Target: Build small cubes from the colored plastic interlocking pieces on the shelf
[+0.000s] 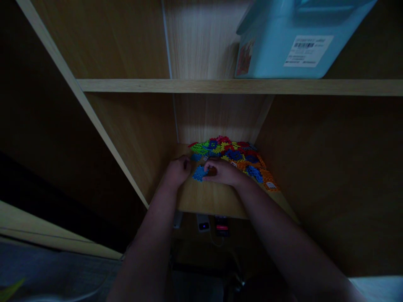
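On the lower shelf [208, 199] lies a flat blue interlocking plastic piece [199, 173] with notched edges. My right hand [223, 171] is curved at its right side, thumb and index finger on its edge. To the left, my left hand [179, 170] is closed with its fingers curled in; anything inside them is hidden. A second blue piece [196, 157] lies just behind, between the hands. Further back is a heap of colourful interlocking pieces [234, 153] in red, yellow, green, blue and orange.
A light blue plastic bin [283, 46] with a barcode label stands on the upper shelf [201, 86]. Wooden side panels close in the shelf. Below its front edge are a white device [203, 223] with a lit display, a phone-like screen [222, 226] and a cable.
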Tool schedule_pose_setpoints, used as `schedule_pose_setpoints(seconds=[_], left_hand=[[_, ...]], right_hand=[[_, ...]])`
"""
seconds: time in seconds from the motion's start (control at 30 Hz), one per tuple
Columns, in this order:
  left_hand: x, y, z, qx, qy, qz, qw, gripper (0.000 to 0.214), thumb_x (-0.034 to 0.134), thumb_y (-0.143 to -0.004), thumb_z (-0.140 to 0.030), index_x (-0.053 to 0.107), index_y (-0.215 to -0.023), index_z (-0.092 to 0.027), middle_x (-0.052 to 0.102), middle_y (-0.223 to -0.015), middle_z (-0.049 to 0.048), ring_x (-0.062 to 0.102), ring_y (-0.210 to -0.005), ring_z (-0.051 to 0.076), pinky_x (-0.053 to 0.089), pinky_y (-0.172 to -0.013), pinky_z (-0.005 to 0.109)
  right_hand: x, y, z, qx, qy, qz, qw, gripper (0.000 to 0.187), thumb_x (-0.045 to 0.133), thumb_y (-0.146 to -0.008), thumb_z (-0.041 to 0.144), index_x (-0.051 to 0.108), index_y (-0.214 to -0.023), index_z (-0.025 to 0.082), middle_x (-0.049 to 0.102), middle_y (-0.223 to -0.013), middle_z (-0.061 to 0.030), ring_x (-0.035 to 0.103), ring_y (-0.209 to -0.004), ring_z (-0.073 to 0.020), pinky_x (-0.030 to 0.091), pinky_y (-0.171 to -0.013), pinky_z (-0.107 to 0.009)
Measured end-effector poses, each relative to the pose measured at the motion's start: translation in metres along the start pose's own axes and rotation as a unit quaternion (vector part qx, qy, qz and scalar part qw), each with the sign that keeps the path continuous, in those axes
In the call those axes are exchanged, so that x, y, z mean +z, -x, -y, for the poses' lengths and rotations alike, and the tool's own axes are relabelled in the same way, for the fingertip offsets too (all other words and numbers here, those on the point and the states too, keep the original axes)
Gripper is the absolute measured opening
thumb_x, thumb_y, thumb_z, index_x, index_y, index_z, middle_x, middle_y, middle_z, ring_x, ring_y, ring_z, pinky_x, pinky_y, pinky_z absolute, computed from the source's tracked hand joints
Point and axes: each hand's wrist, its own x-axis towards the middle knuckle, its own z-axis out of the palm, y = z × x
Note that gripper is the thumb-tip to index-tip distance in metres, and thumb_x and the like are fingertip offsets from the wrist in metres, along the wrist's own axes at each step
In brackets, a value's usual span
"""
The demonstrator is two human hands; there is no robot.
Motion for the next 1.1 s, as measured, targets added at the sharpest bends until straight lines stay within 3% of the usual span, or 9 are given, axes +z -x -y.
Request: schedule_pose_setpoints(seconds=[0.23,0.43,0.57,0.77,1.1], left_hand=[[-0.002,0.000,0.002,-0.026,-0.050,0.001,0.998,0.027,0.056,-0.097,-0.025,0.078,-0.111,-0.018,0.082,-0.103,0.0136,0.078,-0.091,0.030,0.057,-0.081,0.036],[0.003,-0.001,0.004,0.035,0.018,-0.038,0.998,0.022,0.056,-0.094,-0.019,0.077,-0.101,-0.020,0.082,-0.107,0.0100,0.077,-0.100,0.026,0.056,-0.093,0.034],[0.005,0.003,-0.002,0.077,0.072,0.019,0.994,0.024,0.052,-0.098,-0.022,0.076,-0.101,-0.022,0.082,-0.100,0.0063,0.076,-0.090,0.022,0.057,-0.086,0.033],[0.006,0.003,-0.002,0.086,0.113,0.060,0.988,0.030,0.045,-0.101,-0.023,0.075,-0.101,-0.023,0.081,-0.103,0.0040,0.075,-0.098,0.022,0.057,-0.092,0.034],[0.011,0.001,0.004,0.082,0.124,0.063,0.987,0.030,0.045,-0.101,-0.024,0.074,-0.109,-0.023,0.082,-0.108,0.0044,0.076,-0.102,0.022,0.057,-0.096,0.037]], right_hand=[[0.008,-0.006,0.009,-0.016,0.044,0.029,0.998,0.026,0.092,-0.080,0.030,0.070,-0.092,0.025,0.073,-0.099,-0.0034,0.067,-0.102,-0.0248,0.051,-0.090,-0.036],[0.009,-0.005,0.006,-0.014,0.061,0.035,0.997,0.026,0.090,-0.083,0.032,0.069,-0.096,0.024,0.073,-0.101,-0.0048,0.065,-0.103,-0.0255,0.050,-0.089,-0.036],[0.009,-0.005,0.007,-0.027,0.055,0.037,0.997,0.024,0.087,-0.082,0.025,0.069,-0.098,0.025,0.073,-0.102,-0.0042,0.065,-0.105,-0.0255,0.050,-0.092,-0.038],[0.009,-0.004,0.008,-0.013,0.006,0.048,0.999,0.031,0.083,-0.079,0.016,0.071,-0.106,0.026,0.074,-0.109,-0.0033,0.067,-0.106,-0.0240,0.052,-0.093,-0.037],[0.000,0.002,0.001,-0.007,-0.045,0.001,0.999,0.025,0.082,-0.085,0.028,0.069,-0.107,0.026,0.074,-0.112,-0.0032,0.069,-0.108,-0.0234,0.053,-0.097,-0.038]])
